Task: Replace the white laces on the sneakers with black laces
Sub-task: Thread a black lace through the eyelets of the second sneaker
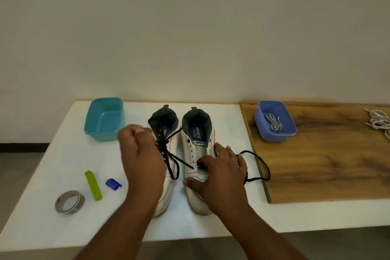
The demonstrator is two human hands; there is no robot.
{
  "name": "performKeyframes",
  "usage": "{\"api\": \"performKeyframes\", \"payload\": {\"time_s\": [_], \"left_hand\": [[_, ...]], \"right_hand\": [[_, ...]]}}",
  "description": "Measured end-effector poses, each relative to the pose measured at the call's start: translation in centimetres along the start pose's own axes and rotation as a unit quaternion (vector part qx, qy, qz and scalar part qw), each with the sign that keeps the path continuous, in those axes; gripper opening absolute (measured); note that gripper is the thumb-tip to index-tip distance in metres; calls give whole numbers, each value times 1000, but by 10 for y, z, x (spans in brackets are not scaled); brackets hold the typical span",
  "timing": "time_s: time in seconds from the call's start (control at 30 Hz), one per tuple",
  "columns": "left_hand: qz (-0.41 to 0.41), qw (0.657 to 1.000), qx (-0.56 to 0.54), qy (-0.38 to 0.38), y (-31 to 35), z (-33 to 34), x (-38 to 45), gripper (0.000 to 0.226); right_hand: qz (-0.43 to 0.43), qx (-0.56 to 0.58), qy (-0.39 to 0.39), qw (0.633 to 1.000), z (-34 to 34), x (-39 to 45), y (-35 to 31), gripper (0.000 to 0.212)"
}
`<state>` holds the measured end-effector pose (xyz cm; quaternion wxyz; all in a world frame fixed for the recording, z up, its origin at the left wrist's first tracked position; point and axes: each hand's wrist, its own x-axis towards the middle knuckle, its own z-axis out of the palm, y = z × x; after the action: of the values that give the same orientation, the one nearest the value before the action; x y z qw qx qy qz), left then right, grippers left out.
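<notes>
Head view: right hand (221, 173) pinches black lace (261, 164) at right sneaker (196, 154).

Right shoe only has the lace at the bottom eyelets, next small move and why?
Probably pull the black lace end up and thread the next eyelet on the right shoe. Its upper eyelets are bare, the right hand pinches at the lowest row, and slack loops beside it; the left shoe looks laced.
</notes>
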<state>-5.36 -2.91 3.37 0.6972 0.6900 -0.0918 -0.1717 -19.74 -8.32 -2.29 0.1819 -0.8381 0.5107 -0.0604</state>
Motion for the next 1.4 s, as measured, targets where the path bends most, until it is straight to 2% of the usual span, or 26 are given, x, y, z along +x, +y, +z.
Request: {"api": "performKeyframes", "payload": {"time_s": [0.07, 0.1, 0.13, 0.17, 0.2, 0.23, 0.27, 0.3, 0.4, 0.43, 0.5, 0.57, 0.63, 0.7, 0.73, 0.77, 0.8, 0.83, 0.9, 0.97, 1.03, 1.1, 1.13, 1.2, 1.27, 1.4], "left_hand": [[-14, 987, -162, -19, 11, -2, 2, 25], [-19, 986, -157, -55, 9, -3, 2, 24], [10, 992, -71, -102, 7, -4, 1, 22], [84, 980, 87, -161, -2, -4, 0, 18], [159, 930, 253, -213, -10, -8, -3, 11], [220, 863, 380, -251, -19, -9, -5, 9], [242, 807, 457, -285, -27, -9, -7, 20], [236, 769, 507, -309, -34, -8, -8, 30], [180, 706, 599, -332, -37, -4, -10, 34], [178, 715, 595, -323, -32, -2, -9, 31], [261, 797, 494, -229, -17, -7, -5, 28], [361, 888, 276, -77, 5, -12, -2, 40], [393, 917, 60, 24, 21, -18, 0, 44], [335, 942, 6, 30, 22, -17, 1, 42], [285, 957, 41, -17, 17, -14, 0, 39], [240, 959, 120, -91, 5, -10, -2, 31], [211, 933, 231, -179, -8, -8, -4, 21], [199, 884, 335, -259, -20, -6, -9, 15], [186, 803, 452, -342, -39, -5, -17, 31], [202, 786, 485, -326, -41, -5, -21, 37], [223, 774, 512, -299, -37, -4, -18, 30], [209, 766, 522, -312, -35, -5, -15, 26], [201, 763, 523, -322, -36, -4, -14, 25], [191, 777, 499, -332, -38, -2, -16, 19], [170, 819, 446, -319, -31, -1, -14, 18], [184, 900, 323, -226, -15, -6, -3, 27]], "right_hand": [[-2, 10, 0, 1000, 1, 0, 0, 68], [-2, 10, 0, 1000, 2, 0, 0, 68], [-2, 6, 0, 1000, 2, 1, 1, 69], [-3, 1, 2, 1000, 3, 2, 2, 68], [-4, -3, 8, 1000, 3, 2, 3, 66], [-6, -6, 17, 1000, 4, 2, 3, 64], [-6, -7, 26, 1000, 5, 1, 2, 63], [-6, -6, 34, 999, 5, 1, 1, 62], [4, -6, 46, 999, 6, 0, 0, 59], [6, -11, 41, 999, 5, 0, -1, 60], [14, -20, 19, 1000, 1, 1, -1, 64], [24, -18, -2, 1000, -3, 2, 0, 66], [30, -13, -10, 999, -5, 3, 0, 66], [25, -9, -12, 1000, -5, 3, -1, 65], [22, -1, -13, 1000, -4, 2, 0, 64], [20, 11, -15, 1000, -4, 2, 0, 64], [16, 26, -16, 999, -4, 2, 0, 64], [13, 42, -15, 999, -3, 2, 1, 63], [4, 68, -7, 998, -4, 3, 3, 55], [-2, 85, 5, 996, -5, 5, 8, 57], [0, 99, -5, 995, -9, 6, 12, 78], [4, 107, -38, 994, -12, 6, 15, 99], [0, 98, -48, 994, -12, 5, 16, 100], [-19, 55, -47, 997, -10, 3, 17, 84], [-20, 29, -44, 998, -7, 1, 17, 69], [-2, 42, -55, 998, -9, 2, 14, 67]]}}
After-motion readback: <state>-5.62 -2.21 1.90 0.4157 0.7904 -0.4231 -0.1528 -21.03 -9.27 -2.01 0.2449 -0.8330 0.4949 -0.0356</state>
